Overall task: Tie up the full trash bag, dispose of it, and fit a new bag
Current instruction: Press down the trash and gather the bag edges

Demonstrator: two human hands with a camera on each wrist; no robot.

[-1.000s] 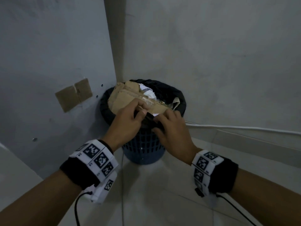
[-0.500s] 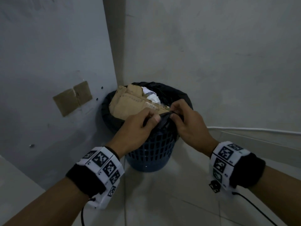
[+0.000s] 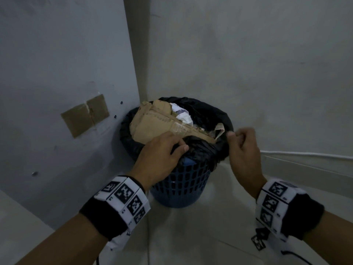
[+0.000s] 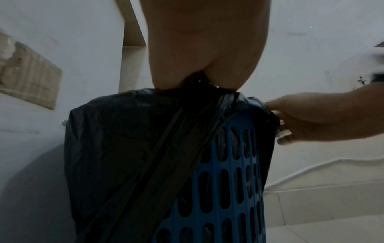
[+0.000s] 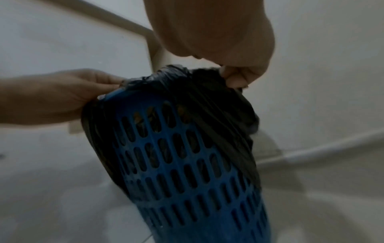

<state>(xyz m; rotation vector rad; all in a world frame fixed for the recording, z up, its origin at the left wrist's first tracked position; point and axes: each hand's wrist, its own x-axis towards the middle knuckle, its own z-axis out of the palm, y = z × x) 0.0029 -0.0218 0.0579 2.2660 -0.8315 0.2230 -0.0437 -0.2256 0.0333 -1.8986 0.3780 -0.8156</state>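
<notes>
I see a blue bin [image 3: 181, 186] on the floor in the corner, with a black trash bag [image 3: 206, 115] folded over its rim. The bag is stuffed with cardboard [image 3: 152, 125] and white paper [image 3: 183, 115]. My left hand [image 3: 160, 155] sits on the near edge of the bag and pinches the black plastic there. My right hand [image 3: 242, 146] is at the right side of the rim, fingers curled, holding a bit of the bag's edge. The two hands are apart, with bunched plastic between them.
</notes>
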